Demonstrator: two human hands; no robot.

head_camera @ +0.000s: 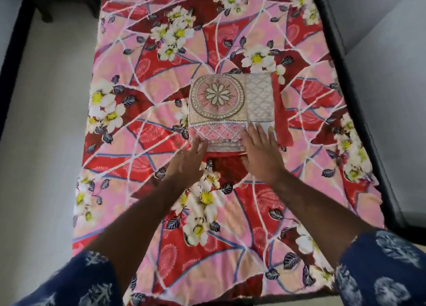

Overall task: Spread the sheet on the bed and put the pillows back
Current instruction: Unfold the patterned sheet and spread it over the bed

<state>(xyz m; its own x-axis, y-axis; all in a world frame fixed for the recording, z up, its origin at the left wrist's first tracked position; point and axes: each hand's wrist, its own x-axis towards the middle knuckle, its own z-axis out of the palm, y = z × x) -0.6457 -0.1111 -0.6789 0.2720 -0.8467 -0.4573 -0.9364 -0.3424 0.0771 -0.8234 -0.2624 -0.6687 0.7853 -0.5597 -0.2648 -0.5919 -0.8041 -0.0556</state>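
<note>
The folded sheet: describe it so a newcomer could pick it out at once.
A bed covered in a red-and-pink floral cover fills the view. Near its middle, just beyond the left hand and right hand, lies the folded sheet. It is a pale beige square with a round flower medallion, unlike the bright cover beneath.

Bed (359, 102): runs away from the person, floor (50, 121) either side.
Spread cover (149, 121): lies over the bed.
Folded sheet (230, 102): on the cover, mid-bed.
Left hand (186, 160), right hand (260, 151): at the sheet's near edge, side by side.
</note>
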